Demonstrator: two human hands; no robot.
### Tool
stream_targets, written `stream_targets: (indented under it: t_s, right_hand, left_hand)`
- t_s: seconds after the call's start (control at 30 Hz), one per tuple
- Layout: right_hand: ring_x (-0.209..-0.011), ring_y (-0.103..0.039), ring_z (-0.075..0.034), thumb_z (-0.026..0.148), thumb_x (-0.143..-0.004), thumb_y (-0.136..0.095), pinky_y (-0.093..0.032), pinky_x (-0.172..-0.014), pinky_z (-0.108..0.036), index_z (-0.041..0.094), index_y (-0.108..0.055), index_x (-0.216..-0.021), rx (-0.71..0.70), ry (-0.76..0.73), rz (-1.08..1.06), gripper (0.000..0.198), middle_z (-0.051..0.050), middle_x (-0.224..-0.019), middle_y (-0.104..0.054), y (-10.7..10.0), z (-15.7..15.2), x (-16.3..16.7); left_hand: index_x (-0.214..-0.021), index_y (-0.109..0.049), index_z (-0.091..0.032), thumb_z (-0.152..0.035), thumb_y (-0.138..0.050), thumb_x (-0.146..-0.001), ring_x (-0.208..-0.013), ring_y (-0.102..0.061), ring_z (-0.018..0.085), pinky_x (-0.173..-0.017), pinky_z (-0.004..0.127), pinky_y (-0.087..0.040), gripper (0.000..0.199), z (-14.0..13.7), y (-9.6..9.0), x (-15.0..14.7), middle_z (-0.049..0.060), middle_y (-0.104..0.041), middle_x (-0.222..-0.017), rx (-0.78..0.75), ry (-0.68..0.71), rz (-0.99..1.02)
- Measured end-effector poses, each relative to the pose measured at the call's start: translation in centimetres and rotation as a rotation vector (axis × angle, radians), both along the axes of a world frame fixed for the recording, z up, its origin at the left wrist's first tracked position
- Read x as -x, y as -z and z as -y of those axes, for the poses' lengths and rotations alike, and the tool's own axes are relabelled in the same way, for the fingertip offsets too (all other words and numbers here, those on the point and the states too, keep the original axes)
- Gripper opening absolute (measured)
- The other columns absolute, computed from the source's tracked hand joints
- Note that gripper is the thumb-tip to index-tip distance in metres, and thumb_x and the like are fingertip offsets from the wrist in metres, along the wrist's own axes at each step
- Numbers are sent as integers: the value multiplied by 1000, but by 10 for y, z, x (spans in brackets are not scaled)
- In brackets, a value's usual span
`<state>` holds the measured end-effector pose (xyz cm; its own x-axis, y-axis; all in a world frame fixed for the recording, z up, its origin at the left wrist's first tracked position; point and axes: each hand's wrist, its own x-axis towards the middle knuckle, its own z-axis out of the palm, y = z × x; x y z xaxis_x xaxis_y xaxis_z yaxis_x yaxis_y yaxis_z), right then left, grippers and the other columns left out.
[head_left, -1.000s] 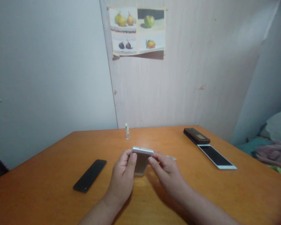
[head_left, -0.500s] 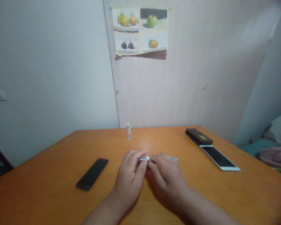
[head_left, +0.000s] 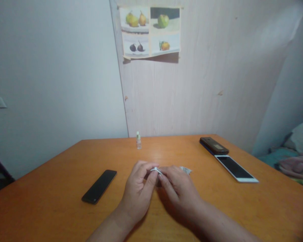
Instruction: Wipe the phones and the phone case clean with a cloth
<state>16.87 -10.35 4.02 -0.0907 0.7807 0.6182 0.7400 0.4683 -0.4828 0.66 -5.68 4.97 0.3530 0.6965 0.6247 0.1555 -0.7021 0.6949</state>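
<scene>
Above the middle of the table, my left hand [head_left: 138, 191] pinches one end of a small, thin, whitish piece [head_left: 156, 169] between thumb and fingers. The other end is pinched by my right hand [head_left: 179, 185]. The piece is bent into a low peak between the fingertips. Most of it is hidden by my fingers, and its kind cannot be made out. Just beyond my right hand lies a small, pale, crumpled scrap [head_left: 186, 170], partly covered by that hand.
A black phone [head_left: 99, 186] lies left of my hands. Far back stands a small clear bottle [head_left: 138, 141]. At the right are a white-framed phone [head_left: 236, 168] and a dark brown case [head_left: 214, 145] on the orange-brown table [head_left: 53, 188]. A fruit picture [head_left: 150, 32] hangs on the wall.
The whitish piece, flatter before, now bends to a sharper peak between my fingertips. Both hands keep their pinch and have hardly moved. More of the crumpled scrap shows.
</scene>
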Motion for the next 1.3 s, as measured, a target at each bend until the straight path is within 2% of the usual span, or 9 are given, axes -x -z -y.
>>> stream_targets:
  t_s: [0.17, 0.4, 0.67, 0.8, 0.9, 1.0, 1.1, 1.23, 1.3]
  right_hand:
    - [-78, -59, -18, 32, -101, -45, -39, -74, -31, 23, -68, -97, 4, 8, 10, 24, -2, -85, -70, -2, 1, 3]
    - [-87, -62, -19, 30, -100, -48, -42, -78, -31, 26, -66, -115, 23, -38, -65, 24, -4, -100, -72, 1, -1, -2]
    - [-81, -61, -18, 30, -101, -45, -42, -75, -31, 23, -69, -101, 57, -34, -52, 25, -4, -91, -72, -3, -2, -1]
    - [-90, -63, -21, 36, -95, -55, -44, -77, -32, 23, -66, -115, 65, 30, -78, 26, -7, -103, -72, 3, -6, -8]
    - [-81, -61, -20, 40, -93, -58, -41, -69, -30, 21, -68, -97, 116, 122, -48, 22, -5, -89, -71, 4, -8, -11]
    - [-70, -56, -17, 41, -94, -54, -35, -61, -27, 20, -64, -78, 167, 149, -25, 28, -2, -73, -65, 4, -8, -10]
    - [-68, -56, -16, 42, -94, -55, -34, -60, -26, 20, -64, -79, 195, 135, -64, 27, -2, -73, -65, 3, -10, -9]
    - [-69, -59, -16, 44, -90, -60, -37, -60, -25, 22, -66, -94, 249, 99, -206, 23, -1, -79, -68, 4, -12, -15]
    - [-65, -57, -16, 44, -90, -59, -36, -59, -25, 21, -65, -88, 262, 109, -221, 25, 0, -73, -67, 5, -13, -17]
  left_hand:
    - [-103, -68, -23, -31, -55, -95, -93, -60, 19, -83, 29, -48, 17, 2, -3, -1, 5, -64, -99, 46, -27, 21]
    - [-107, -65, -23, -33, -54, -96, -95, -62, 19, -86, 30, -48, 19, 1, 0, -1, 4, -65, -102, 117, -20, 132]
    - [-107, -61, -22, -34, -62, -90, -92, -62, 18, -85, 30, -49, 21, -4, 3, -2, 2, -67, -99, 228, 11, 146]
    - [-105, -59, -22, -36, -62, -90, -88, -61, 16, -82, 28, -48, 21, -7, 2, -1, 1, -65, -94, 301, 32, 204]
    - [-105, -58, -22, -36, -63, -90, -88, -60, 16, -81, 27, -47, 22, -10, 1, 0, 0, -64, -93, 292, 1, 249]
    - [-106, -58, -21, -38, -64, -89, -86, -59, 16, -80, 26, -47, 25, -13, 1, 0, 0, -63, -92, 297, -41, 255]
    - [-107, -59, -21, -39, -64, -88, -86, -59, 16, -79, 26, -46, 27, -15, 2, 0, 1, -63, -93, 326, -48, 262]
    - [-104, -58, -21, -41, -65, -88, -86, -58, 15, -79, 25, -45, 27, -18, 4, 2, 0, -63, -92, 391, -11, 322]
    - [-105, -58, -21, -43, -64, -89, -84, -57, 14, -78, 24, -45, 28, -20, 6, 3, 0, -62, -91, 411, -8, 343]
